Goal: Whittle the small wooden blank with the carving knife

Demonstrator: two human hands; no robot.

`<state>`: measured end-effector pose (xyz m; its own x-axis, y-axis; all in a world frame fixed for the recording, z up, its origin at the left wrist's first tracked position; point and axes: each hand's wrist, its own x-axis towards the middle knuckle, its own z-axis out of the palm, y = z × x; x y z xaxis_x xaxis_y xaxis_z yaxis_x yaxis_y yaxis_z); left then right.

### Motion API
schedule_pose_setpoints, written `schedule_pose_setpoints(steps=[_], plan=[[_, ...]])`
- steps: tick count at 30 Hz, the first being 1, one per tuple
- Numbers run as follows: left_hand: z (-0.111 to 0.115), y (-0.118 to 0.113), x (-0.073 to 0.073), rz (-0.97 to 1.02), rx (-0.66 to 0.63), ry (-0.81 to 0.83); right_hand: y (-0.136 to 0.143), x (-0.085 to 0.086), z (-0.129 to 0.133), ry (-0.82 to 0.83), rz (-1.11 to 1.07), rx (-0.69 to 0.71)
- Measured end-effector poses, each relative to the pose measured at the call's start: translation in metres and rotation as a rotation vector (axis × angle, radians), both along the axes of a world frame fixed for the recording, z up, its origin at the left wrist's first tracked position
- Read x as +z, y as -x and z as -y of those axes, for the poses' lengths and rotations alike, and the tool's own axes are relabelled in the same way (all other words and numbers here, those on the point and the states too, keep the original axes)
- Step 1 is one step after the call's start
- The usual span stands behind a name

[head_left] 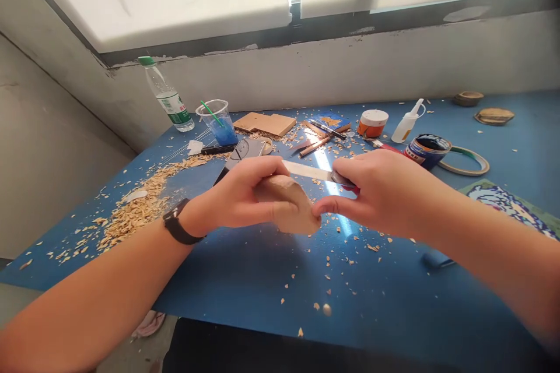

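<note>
My left hand (245,192), with a black band on its wrist, is wrapped round a pale piece of carved wood (297,215) held above the table. Closed round the dark handle of a knife, my right hand (371,186) has its thumb pressed against the wood's right end. The knife blade (308,171) points left, along the far side of the wood, its tip near my left fingers. Whether the edge touches the wood is hidden from me.
Wood shavings (131,215) are heaped at the left of the blue table (245,285). Behind stand a water bottle (170,99), a plastic cup (219,122), an orange jar (373,123) and a glue bottle (406,122). A tape roll (479,166) lies right, by a dark can (426,151).
</note>
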<state>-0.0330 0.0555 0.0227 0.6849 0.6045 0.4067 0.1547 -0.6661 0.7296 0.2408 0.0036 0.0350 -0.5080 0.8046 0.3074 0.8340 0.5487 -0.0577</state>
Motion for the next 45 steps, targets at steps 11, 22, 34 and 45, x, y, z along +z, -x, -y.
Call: schedule_pose_setpoints(steps=[11,22,34,45], plan=[[0.023,-0.005,0.020,-0.210,-0.075,0.144,0.011,-0.007,0.010,-0.035,-0.255,0.062],[0.038,-0.022,-0.003,0.115,-0.087,0.412,0.014,-0.015,0.016,-0.394,0.074,0.084],[0.036,-0.024,-0.002,0.090,-0.192,0.797,0.026,-0.011,0.022,-0.424,0.181,0.055],[0.046,-0.040,-0.001,-0.077,0.102,0.473,0.034,0.002,0.019,-0.172,0.302,0.025]])
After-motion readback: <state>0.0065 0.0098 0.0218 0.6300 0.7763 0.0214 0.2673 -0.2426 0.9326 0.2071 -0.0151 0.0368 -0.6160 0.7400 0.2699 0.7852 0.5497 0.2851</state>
